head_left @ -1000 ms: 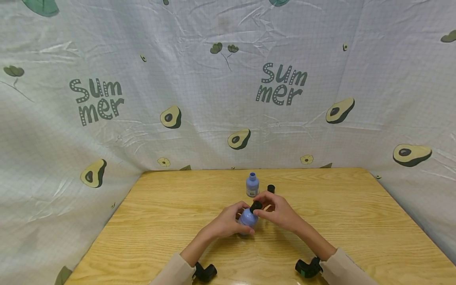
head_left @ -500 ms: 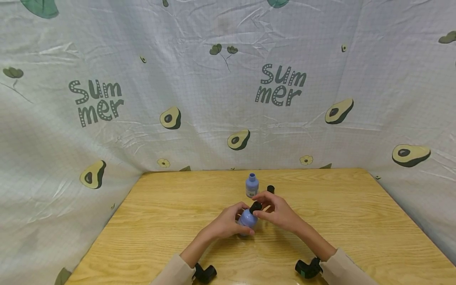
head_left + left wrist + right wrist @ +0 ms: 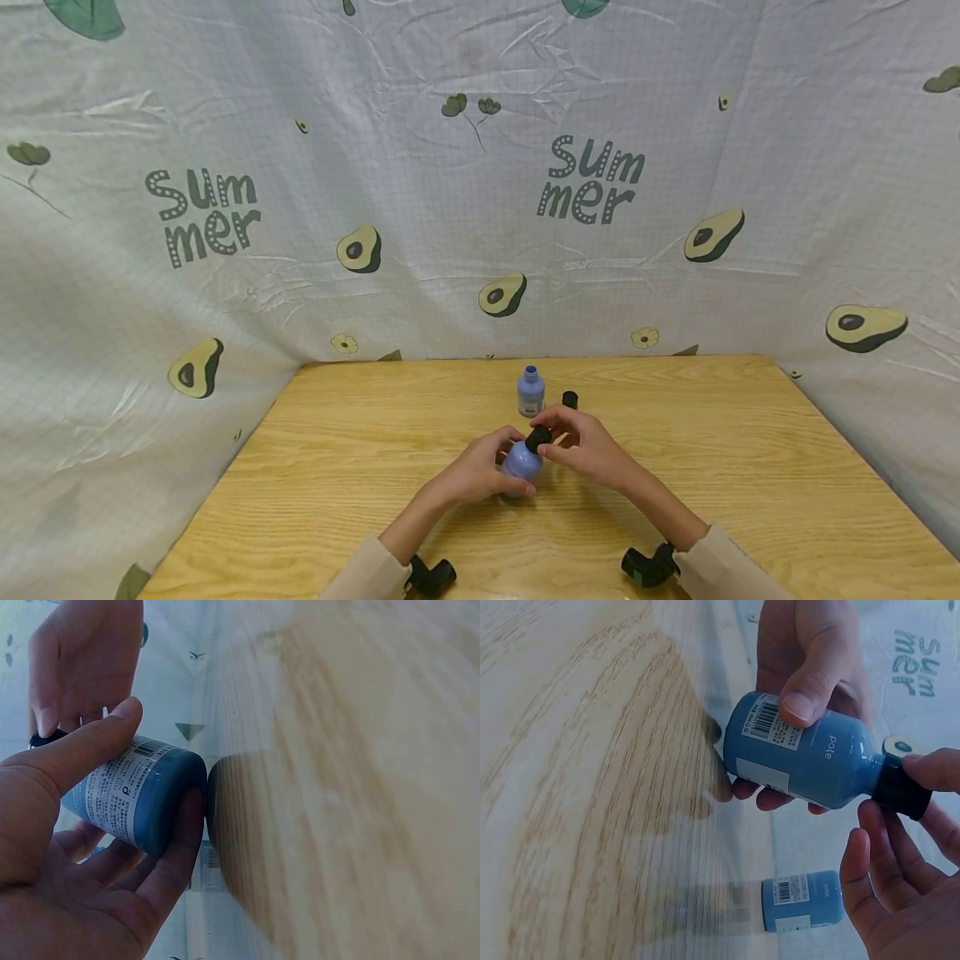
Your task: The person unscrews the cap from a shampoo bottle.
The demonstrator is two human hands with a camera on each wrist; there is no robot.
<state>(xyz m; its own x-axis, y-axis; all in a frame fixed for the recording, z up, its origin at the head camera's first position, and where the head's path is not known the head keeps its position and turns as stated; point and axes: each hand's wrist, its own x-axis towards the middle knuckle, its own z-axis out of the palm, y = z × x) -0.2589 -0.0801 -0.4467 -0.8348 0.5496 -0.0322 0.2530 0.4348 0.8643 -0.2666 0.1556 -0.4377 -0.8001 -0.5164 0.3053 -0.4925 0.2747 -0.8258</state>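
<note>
A blue-violet bottle point(image 3: 522, 461) with a printed label is tilted at the middle of the table. My left hand point(image 3: 477, 468) grips its body, thumb on the near side and fingers round the far side. On the bottle's neck sits a black cap point(image 3: 901, 787), which my right hand point(image 3: 585, 443) pinches between thumb and fingers. The left wrist view has the bottle's base point(image 3: 180, 799) close to the tabletop; whether they touch I cannot tell. Behind the hands stands a second, similar bottle point(image 3: 531, 395), upright, with its mouth uncovered.
A loose black cap point(image 3: 570, 400) lies right of the second bottle, partly hidden by my right hand. The wooden table point(image 3: 345, 442) ends at a hanging cloth point(image 3: 420, 167) printed with avocados. A black wrist device point(image 3: 432, 577) hangs under the left sleeve, another point(image 3: 649, 565) under the right.
My right thumb and fingers have shifted slightly on the black cap. The gripped bottle, my left hand and the standing bottle keep their places.
</note>
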